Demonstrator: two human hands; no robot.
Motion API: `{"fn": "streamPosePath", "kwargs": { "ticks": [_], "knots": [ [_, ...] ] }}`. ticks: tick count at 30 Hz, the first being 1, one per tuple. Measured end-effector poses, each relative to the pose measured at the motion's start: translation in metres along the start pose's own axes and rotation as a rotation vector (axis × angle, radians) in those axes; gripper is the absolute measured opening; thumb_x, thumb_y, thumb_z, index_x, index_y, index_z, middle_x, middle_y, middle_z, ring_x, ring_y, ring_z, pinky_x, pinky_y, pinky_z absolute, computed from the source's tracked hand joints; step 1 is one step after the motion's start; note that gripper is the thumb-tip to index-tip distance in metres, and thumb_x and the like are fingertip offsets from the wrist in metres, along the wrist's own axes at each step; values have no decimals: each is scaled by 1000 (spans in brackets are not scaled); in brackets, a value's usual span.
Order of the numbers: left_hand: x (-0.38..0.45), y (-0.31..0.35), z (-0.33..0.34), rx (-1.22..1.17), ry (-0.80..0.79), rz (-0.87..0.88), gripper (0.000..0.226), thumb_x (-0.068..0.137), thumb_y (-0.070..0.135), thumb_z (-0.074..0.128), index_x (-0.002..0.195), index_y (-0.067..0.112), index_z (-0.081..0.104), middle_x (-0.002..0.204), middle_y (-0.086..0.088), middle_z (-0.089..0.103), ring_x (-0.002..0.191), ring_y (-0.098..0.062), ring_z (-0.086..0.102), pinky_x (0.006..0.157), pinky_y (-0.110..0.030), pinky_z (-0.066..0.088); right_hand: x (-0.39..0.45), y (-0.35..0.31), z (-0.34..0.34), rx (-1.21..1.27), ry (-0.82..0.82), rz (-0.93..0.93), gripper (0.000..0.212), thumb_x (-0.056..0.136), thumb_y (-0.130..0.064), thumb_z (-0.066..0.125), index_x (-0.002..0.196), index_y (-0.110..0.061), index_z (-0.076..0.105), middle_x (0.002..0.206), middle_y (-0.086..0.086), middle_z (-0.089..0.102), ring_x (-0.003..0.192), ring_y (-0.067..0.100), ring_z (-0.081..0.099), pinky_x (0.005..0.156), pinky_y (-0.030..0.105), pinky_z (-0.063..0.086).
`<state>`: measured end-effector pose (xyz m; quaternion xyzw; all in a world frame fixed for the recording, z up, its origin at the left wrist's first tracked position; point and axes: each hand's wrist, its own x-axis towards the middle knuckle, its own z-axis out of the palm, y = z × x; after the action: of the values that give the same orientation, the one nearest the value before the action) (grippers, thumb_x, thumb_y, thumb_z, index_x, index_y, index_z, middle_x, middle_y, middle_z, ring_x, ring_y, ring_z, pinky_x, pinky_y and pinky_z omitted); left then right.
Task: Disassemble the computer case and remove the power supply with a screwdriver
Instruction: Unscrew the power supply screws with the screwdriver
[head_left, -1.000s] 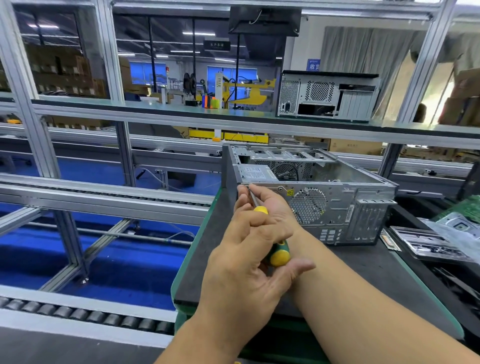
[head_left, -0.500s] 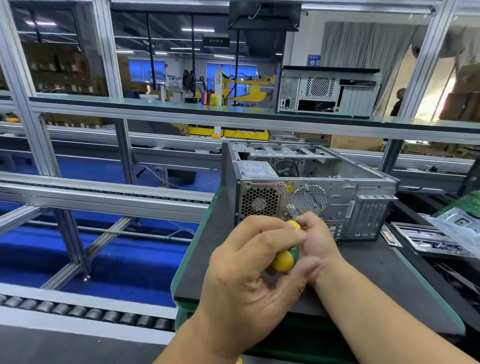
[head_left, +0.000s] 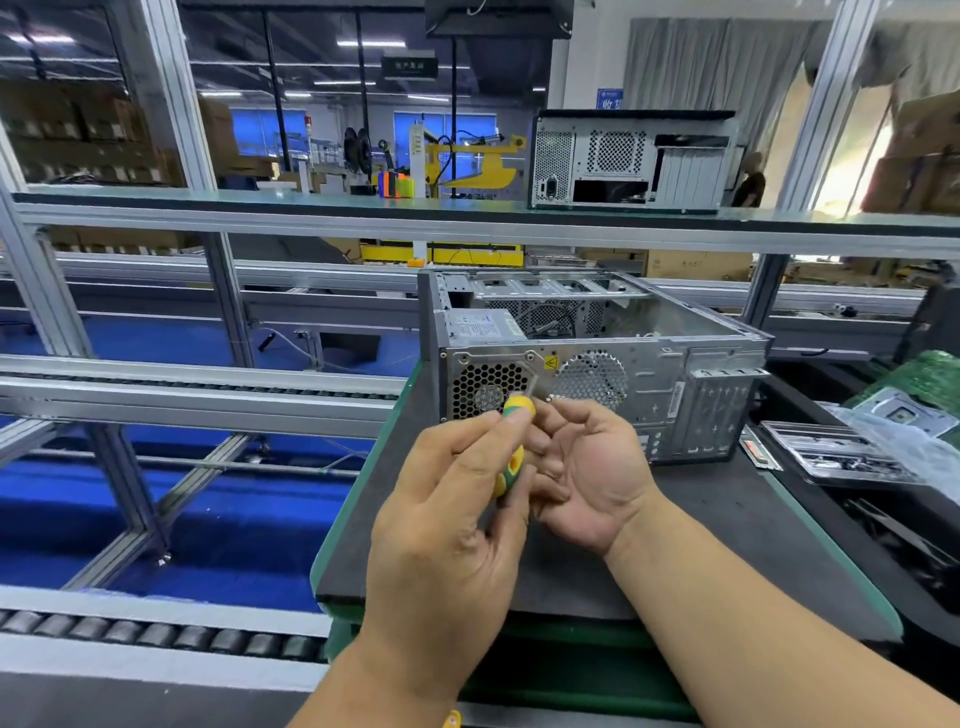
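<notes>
Computer case (head_left: 649, 374), yellow warning triangle sticker (head_left: 551, 362), unreadable power supply (head_left: 480, 332) label

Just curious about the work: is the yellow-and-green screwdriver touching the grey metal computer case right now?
Apart. In the head view the yellow-and-green screwdriver sits between both hands, with its handle in front of the grey metal computer case.

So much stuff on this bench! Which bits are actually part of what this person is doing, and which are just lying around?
Part of the job:
- open computer case
- power supply at its rear corner
- yellow-green screwdriver, held by the left hand, right hand cupped beside it

Just lying about:
- second case on the upper shelf
- metal panel and green circuit board to the right
</notes>
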<state>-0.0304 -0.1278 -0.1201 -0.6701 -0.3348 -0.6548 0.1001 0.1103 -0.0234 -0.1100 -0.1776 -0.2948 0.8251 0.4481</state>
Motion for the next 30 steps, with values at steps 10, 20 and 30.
{"fn": "streamPosePath", "kwargs": {
  "ticks": [10, 20, 30],
  "knots": [
    [-4, 4, 10, -155, -67, 70, 50, 87, 8, 81, 134, 4, 62, 133, -8, 64, 126, -24, 63, 97, -42, 56, 4, -1, 24, -112, 54, -59, 28, 99, -36, 58, 94, -10, 68, 64, -1, 40, 58, 8, 35, 61, 19, 34],
    [-7, 2, 12, -187, -100, 11, 43, 83, 1, 84, 123, 4, 66, 135, -7, 66, 129, -23, 62, 99, -46, 56, 2, -10, 27, -94, 18, -72, 31, 102, -36, 56, 91, -10, 68, 61, -4, 37, 54, 9, 32, 46, 25, 46],
    [-3, 2, 11, -153, -114, 36, 38, 85, 1, 83, 120, -3, 70, 131, -11, 67, 128, -22, 62, 101, -44, 55, -2, -9, 32, -49, 8, -40, 32, 105, -32, 51, 89, -8, 65, 62, -1, 47, 47, 12, 51, 45, 28, 52]
  ]
}}
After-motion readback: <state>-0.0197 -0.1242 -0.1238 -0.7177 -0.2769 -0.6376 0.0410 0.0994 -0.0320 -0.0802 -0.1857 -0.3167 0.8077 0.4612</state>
